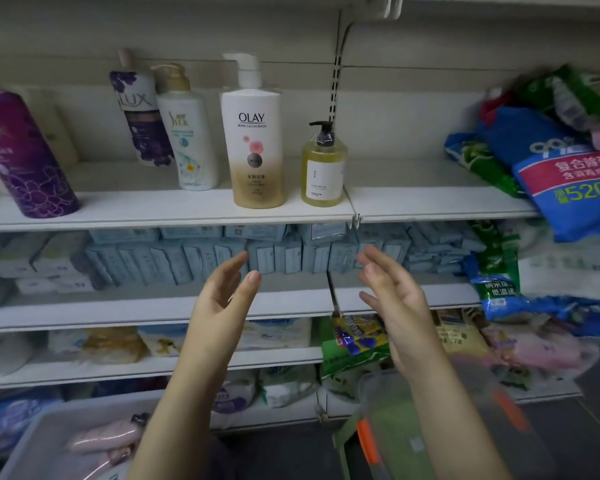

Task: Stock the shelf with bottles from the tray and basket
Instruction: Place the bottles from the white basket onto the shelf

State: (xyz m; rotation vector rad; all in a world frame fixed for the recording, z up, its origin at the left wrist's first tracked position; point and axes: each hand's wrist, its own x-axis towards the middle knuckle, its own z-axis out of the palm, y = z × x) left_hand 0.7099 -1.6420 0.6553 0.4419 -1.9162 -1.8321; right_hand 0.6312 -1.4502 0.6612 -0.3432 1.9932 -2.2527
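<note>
Nearest, btm left: grey tray (32, 441) w/ pink bottles (108, 436) lying on their sides in it. Btm right: green basket (399, 455) w/ orange handle (366, 441), blurred, contents can't be made out. Above these, both forearms reach fwd. Left grip (222, 296) is wide: fingers near straight, thumb apart, palm facing right, holding and touching nothing. Right grip (395, 296) is likewise wide, fingers relaxed, palm facing left, nothing in it. The two are apart, palms toward each other, in front of a lower shelf w/ rows of pale-blue boxes (201, 261). Farther up, on the top shelf (430, 202), stand the stocked btls: purple Lux bottle (28, 157) at far left, looks tilted; second Lux bottle (142, 112) toward the back; white pump bottle (191, 140) just beside it; Olay bottle (255, 140) upright near the front edge; yellow pump bottle (323, 171) just right of the Olay, w/ black pump. At far right, blue & green bags (561, 181) piled up, hanging over the shelf edge.
</note>
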